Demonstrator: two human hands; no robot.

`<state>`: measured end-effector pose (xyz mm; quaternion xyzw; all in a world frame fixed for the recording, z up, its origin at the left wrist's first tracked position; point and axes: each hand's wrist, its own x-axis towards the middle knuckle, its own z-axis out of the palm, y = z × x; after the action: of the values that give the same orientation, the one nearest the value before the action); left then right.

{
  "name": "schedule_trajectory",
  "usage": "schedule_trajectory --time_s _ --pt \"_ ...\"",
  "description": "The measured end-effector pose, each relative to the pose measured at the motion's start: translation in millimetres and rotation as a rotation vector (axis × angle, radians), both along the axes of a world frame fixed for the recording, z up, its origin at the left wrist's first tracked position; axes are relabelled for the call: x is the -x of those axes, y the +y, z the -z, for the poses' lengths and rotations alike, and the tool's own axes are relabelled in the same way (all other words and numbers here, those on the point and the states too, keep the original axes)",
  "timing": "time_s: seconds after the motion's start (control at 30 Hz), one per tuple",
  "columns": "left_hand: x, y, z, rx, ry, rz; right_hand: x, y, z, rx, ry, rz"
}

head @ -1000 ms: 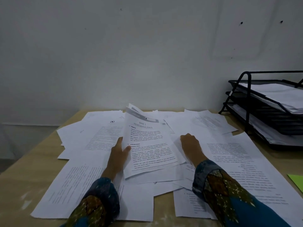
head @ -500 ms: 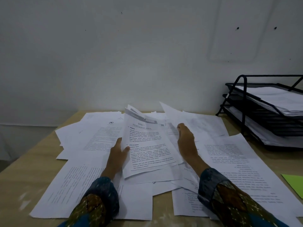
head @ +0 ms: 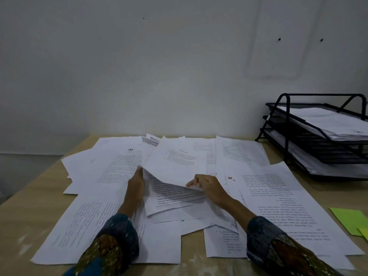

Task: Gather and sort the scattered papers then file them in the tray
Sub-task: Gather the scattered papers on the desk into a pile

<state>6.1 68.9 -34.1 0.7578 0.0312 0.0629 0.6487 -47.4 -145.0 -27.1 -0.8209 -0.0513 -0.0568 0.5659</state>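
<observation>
A person's left hand (head: 137, 183) grips the left edge of a small stack of printed pages (head: 175, 198) while the right hand (head: 207, 186) pinches the lower corner of a loose sheet (head: 175, 164) lifted over it. More papers (head: 278, 198) cover the wooden desk (head: 23, 216). The black wire tray (head: 318, 144), already holding papers, stands at the far right.

Two hands (head: 137, 184); one black tray rack (head: 286, 124) with three tiers; two green sticky notes (head: 350, 220); over a dozen loose papers (head: 278, 196).
</observation>
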Motion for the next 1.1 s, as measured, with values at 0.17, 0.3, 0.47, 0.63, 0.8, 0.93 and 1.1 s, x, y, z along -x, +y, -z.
schedule_trajectory --time_s 0.17,0.3,0.47,0.63,0.8,0.93,1.1 --pt "-0.3 4.6 -1.2 0.088 -0.01 0.078 3.1 -7.1 3.6 -0.045 0.051 -0.029" --pt "-6.0 9.9 4.7 -0.095 0.015 0.077 6.2 -7.6 -2.2 0.001 0.127 -0.092" --pt "-6.3 9.5 4.1 -0.097 0.013 0.093 2.6 -25.9 -26.1 0.266 0.03 0.288" --pt "-3.6 8.0 2.3 -0.093 0.0 0.109 -10.0 -77.7 -30.9 0.858 0.712 0.551" --pt "-2.2 8.5 1.5 -0.099 0.001 0.115 0.8 -90.3 -30.8 0.98 0.715 0.347" --pt "-1.9 8.6 2.2 -0.097 0.014 0.119 3.7 -88.3 -31.0 1.014 0.579 0.404" --pt "-0.5 8.6 0.0 -0.084 0.035 0.133 5.4 -81.7 -25.7 1.122 0.492 0.366"
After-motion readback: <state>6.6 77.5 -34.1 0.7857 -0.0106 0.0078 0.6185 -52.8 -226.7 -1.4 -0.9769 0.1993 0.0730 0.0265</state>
